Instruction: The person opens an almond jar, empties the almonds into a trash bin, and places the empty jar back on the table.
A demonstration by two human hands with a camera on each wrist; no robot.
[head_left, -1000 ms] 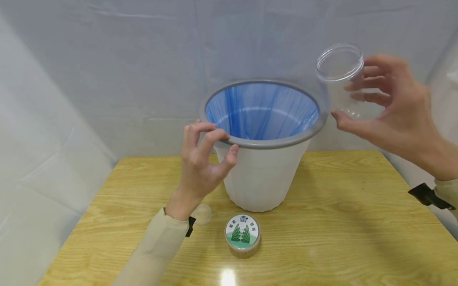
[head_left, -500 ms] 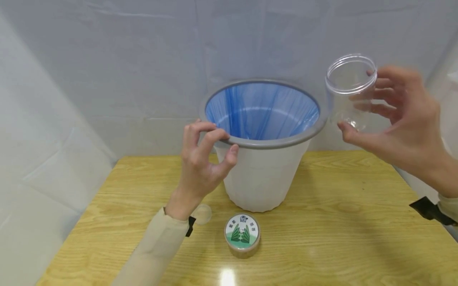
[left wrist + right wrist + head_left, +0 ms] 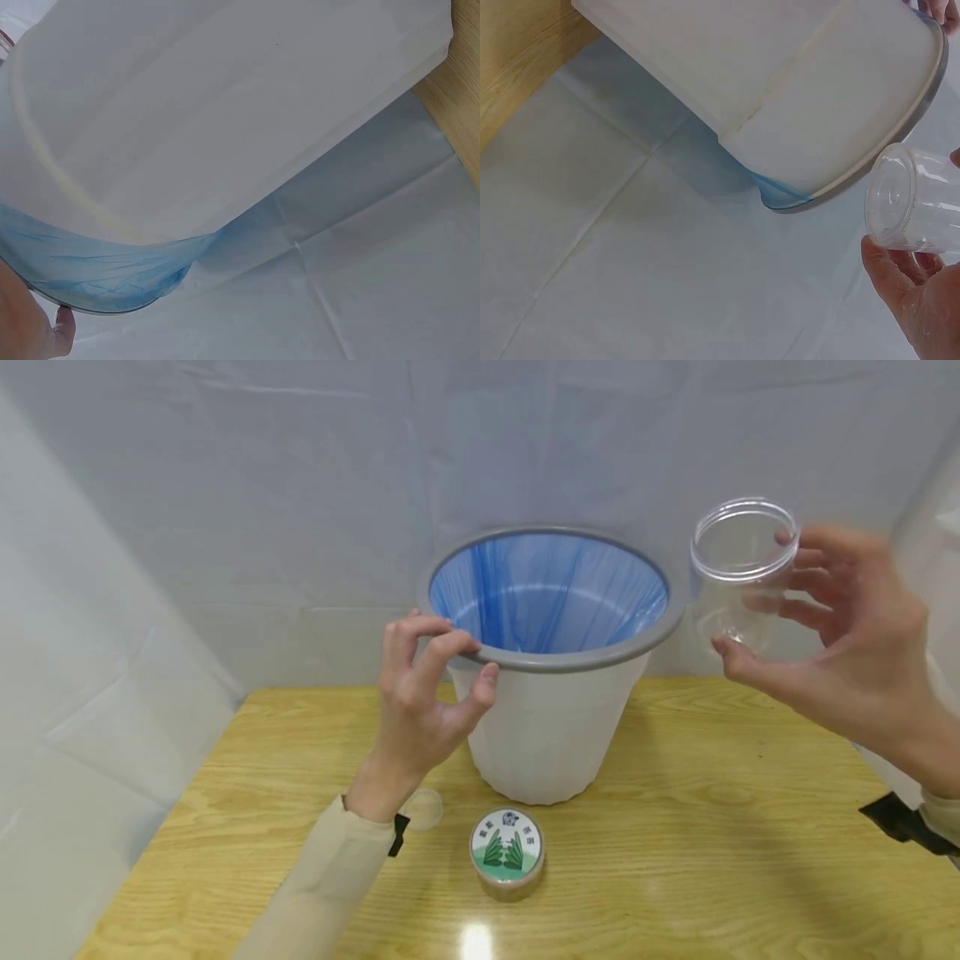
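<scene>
Clear plastic jar point(image 3: 738, 578), lidless and empty, is held in the air just to the right of the bin point(image 3: 551, 727), its mouth up and level with the bin's grey rim (which we take as our landmark). We see the right hand point(image 3: 847, 652) cupping the jar, thumb under its base and fingers curled round its far side. The left hand point(image 3: 420, 702) grips the rim at its near left edge, fingers hooked over the top and thumb pressed beneath. A blue liner point(image 3: 551, 593) covers the bin's inside. The bin stands on a wooden table point(image 3: 712, 860). In front of the bin lies a round tin point(image 3: 507, 853) with a green-leaf label, and beside it, near the left wrist, a small clear lid point(image 3: 425, 808).
</scene>
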